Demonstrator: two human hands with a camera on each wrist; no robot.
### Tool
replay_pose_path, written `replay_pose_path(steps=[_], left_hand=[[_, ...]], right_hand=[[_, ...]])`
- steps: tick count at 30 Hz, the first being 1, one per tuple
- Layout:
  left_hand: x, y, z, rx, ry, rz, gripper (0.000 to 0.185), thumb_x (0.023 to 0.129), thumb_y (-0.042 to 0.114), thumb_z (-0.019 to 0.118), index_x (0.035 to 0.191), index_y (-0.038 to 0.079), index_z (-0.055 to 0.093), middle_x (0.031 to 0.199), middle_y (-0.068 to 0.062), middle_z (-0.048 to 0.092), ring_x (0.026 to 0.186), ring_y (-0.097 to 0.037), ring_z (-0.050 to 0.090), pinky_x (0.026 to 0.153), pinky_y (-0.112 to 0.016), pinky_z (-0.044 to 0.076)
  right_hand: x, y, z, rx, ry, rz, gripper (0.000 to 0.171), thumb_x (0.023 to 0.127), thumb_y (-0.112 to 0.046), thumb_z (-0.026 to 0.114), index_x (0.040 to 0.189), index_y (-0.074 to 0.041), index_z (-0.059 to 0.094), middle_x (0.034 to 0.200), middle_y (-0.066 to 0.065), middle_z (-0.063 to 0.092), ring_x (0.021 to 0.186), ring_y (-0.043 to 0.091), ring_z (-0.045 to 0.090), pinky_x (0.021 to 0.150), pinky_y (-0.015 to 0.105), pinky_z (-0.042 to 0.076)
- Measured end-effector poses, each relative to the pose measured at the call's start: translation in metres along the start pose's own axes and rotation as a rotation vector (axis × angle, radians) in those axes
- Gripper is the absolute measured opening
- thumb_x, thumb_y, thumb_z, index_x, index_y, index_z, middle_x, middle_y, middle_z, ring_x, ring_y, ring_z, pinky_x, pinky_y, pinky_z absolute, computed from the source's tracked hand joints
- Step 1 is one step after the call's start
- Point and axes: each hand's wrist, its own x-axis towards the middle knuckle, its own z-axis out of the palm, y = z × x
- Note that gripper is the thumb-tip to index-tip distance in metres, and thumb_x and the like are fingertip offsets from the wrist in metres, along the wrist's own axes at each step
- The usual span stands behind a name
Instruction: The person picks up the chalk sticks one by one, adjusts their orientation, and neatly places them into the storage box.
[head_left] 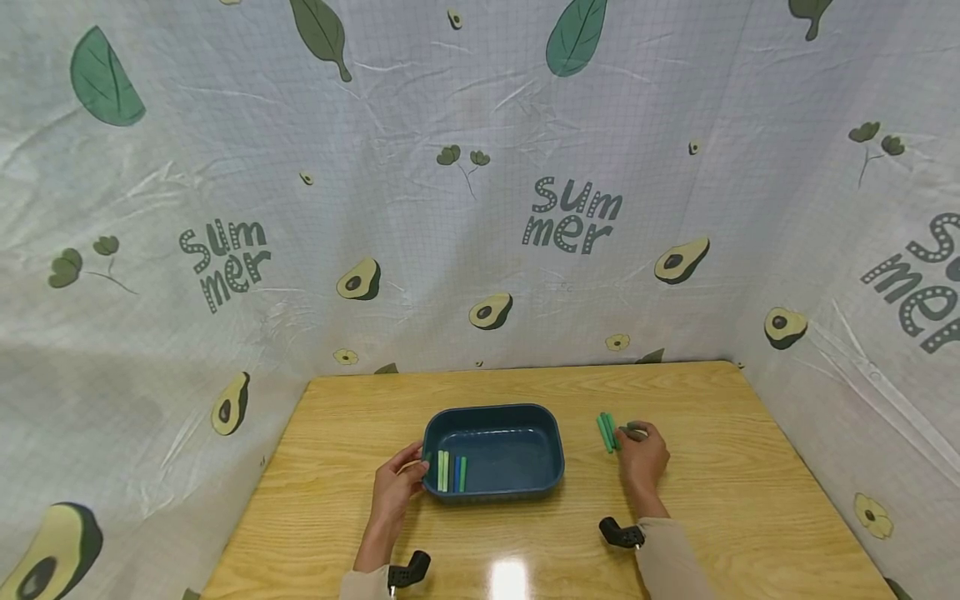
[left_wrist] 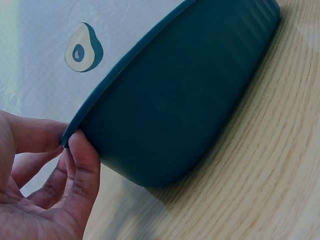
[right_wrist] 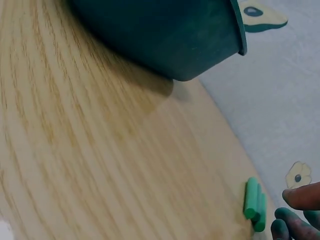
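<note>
Wrist gear: black camera mounts sit on both forearms, nearest the viewer, over the glossy front of the worktop [head_left: 750,467].
Left hand [head_left: 397,487]: at the left short end of the dark blue tray [head_left: 551,454]; in the left wrist view the thumb lies on the rim and a finger presses the outer wall, so the fingers [left_wrist: 82,165] pinch the tray's edge.
Right hand [head_left: 643,457]: rests on the worktop right of the tray, well apart from it; fingers loosely curled down beside the green sticks, fingertips [right_wrist: 287,227] stained green. Whether they touch the sticks cannot be told.
Tray contents: four short sticks [head_left: 450,472] lie side by side on the tray floor at its left end, pale green, green and blue, close to the left hand.
Loose sticks [head_left: 606,432]: a small bundle of green sticks lies flat on the worktop just left of the right hand's fingertips, between hand and tray.
Dark lump [head_left: 634,430]: a small grey-green piece just beyond the right hand's fingers; its kind cannot be told.
Backdrop [head_left: 480,208]: gridded white cloth printed with avocados, leaves and "summer", hung behind and to both sides.
</note>
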Motion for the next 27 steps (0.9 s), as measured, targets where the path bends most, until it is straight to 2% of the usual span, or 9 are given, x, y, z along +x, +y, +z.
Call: replay_pose_path(steps=[10, 15, 21, 27], left_hand=[[-0.001, 0.001, -0.001, 0.001, -0.005, -0.007, 0.045, 0.091, 0.003, 0.063, 0.136, 0.001, 0.056, 0.123, -0.019, 0.055, 0.085, -0.009, 0.059, 0.066, -0.026, 0.052], [-0.002, 0.000, -0.002, -0.002, -0.001, 0.018, 0.045, 0.090, 0.002, 0.063, 0.134, -0.002, 0.057, 0.119, -0.020, 0.055, 0.084, -0.010, 0.059, 0.065, -0.026, 0.052], [-0.001, 0.001, -0.002, -0.003, -0.010, -0.008, 0.046, 0.091, 0.003, 0.063, 0.136, -0.001, 0.055, 0.123, -0.020, 0.054, 0.085, -0.009, 0.059, 0.066, -0.026, 0.052], [-0.004, 0.008, -0.002, -0.009, -0.037, -0.026, 0.047, 0.092, 0.002, 0.061, 0.138, -0.004, 0.052, 0.127, -0.024, 0.052, 0.085, -0.008, 0.058, 0.067, -0.028, 0.053]], right_hand=[[0.001, 0.001, 0.005, -0.033, 0.015, 0.055, 0.029, 0.088, -0.017, 0.069, 0.112, -0.002, 0.065, 0.106, 0.023, 0.072, 0.096, 0.040, 0.066, 0.082, 0.049, 0.046], [0.001, 0.004, 0.011, -0.070, 0.037, 0.052, 0.030, 0.087, -0.019, 0.069, 0.113, -0.004, 0.065, 0.106, 0.022, 0.073, 0.094, 0.040, 0.066, 0.078, 0.047, 0.047], [-0.002, 0.006, 0.017, -0.111, 0.076, 0.014, 0.028, 0.086, -0.017, 0.070, 0.110, -0.004, 0.065, 0.103, 0.020, 0.073, 0.090, 0.040, 0.068, 0.075, 0.049, 0.048], [-0.005, 0.004, 0.021, -0.148, 0.103, -0.028, 0.026, 0.087, -0.014, 0.067, 0.109, -0.002, 0.064, 0.101, 0.021, 0.073, 0.090, 0.042, 0.067, 0.073, 0.053, 0.048]])
